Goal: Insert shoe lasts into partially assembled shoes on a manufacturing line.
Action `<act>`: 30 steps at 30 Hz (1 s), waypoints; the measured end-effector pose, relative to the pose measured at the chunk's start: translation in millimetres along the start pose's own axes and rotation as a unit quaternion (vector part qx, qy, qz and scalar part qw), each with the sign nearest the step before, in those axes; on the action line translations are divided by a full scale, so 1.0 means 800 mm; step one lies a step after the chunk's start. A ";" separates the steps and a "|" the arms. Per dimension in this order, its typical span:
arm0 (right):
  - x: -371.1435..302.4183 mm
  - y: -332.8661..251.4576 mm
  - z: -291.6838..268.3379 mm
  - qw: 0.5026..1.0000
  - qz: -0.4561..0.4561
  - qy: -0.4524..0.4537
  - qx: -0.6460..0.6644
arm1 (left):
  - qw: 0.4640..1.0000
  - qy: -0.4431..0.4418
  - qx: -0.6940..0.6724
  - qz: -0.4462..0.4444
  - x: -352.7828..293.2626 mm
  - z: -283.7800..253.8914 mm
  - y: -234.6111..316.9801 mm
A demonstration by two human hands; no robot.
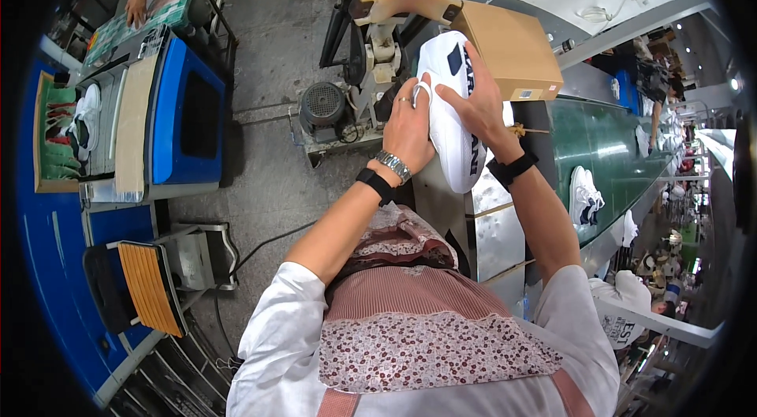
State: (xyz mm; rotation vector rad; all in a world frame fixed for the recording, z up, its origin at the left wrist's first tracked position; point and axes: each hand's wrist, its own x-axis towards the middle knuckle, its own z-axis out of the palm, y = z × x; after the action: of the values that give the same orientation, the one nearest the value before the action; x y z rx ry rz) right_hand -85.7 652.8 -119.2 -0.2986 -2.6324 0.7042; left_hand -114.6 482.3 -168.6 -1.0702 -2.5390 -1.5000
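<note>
A white sneaker (455, 150) with a dark blue patch and dark lettering along its side is held up in front of me, its long axis roughly upright. My left hand (408, 133) is closed on its left edge, where a small white loop shows by the fingers. Around the right side wraps my right hand (479, 105), with the thumb lying across the shoe. What the hidden fingertips of each hand touch cannot be made out. Just beyond the sneaker stands a machine with a curved tan top (410, 0).
A cardboard box (512, 42) sits beyond my right hand. Along the right runs a green conveyor belt (603, 129) carrying white sneakers (583, 194). A motor (322, 107) stands low ahead. On the left are a blue machine (188, 113), a slatted chair (150, 288) and another person's hand (137, 4).
</note>
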 end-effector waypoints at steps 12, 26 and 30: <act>0.036 -0.034 0.045 0.996 -0.020 -0.050 -0.075 | 0.984 0.049 -0.167 0.027 0.001 0.060 -0.084; -0.050 -0.049 0.035 0.998 0.037 0.060 0.005 | 0.573 -0.076 -0.717 -0.389 -0.062 0.067 -0.061; -0.066 -0.050 0.042 0.996 0.050 0.078 0.020 | 0.576 -0.111 -0.740 -0.330 -0.039 0.077 -0.053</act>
State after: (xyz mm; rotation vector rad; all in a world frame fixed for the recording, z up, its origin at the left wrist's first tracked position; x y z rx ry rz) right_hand -56.7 588.5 -142.0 -0.4579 -2.4676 0.7333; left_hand -94.3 500.1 -244.9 0.0785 -1.0866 -4.0420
